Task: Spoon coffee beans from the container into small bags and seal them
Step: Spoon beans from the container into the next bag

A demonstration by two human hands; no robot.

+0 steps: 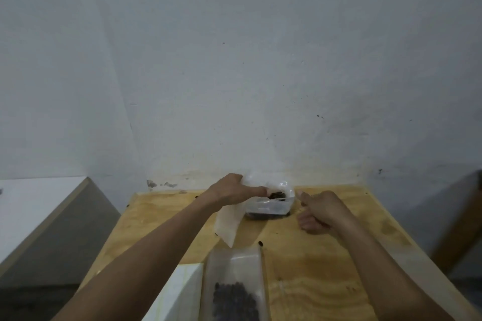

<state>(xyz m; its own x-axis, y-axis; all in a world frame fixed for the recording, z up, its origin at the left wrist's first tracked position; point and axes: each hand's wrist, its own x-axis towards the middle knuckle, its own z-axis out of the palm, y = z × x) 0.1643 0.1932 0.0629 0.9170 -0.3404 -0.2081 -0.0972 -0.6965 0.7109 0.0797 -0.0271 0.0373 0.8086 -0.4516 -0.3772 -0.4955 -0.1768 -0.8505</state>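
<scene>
A clear plastic container (271, 210) with dark coffee beans in its bottom stands at the table's far edge, against the wall. My left hand (234, 190) reaches over its left rim and grips a small translucent bag (227, 227), which hangs down to the left of the container. My right hand (320, 212) is a closed fist just right of the container, thumb pointing at it. A thin pale spoon (273, 199) seems to run from that fist across the container's mouth, with a few beans on it; it is blurred. Near me lies another small bag (234, 289) with beans inside.
The wooden table (326, 268) butts against a white wall. A white box or board (180, 292) sits at the near left of the table. A loose bean (260, 243) lies on the wood. A white-topped unit (34, 206) stands to the left, a wooden frame (459, 229) to the right.
</scene>
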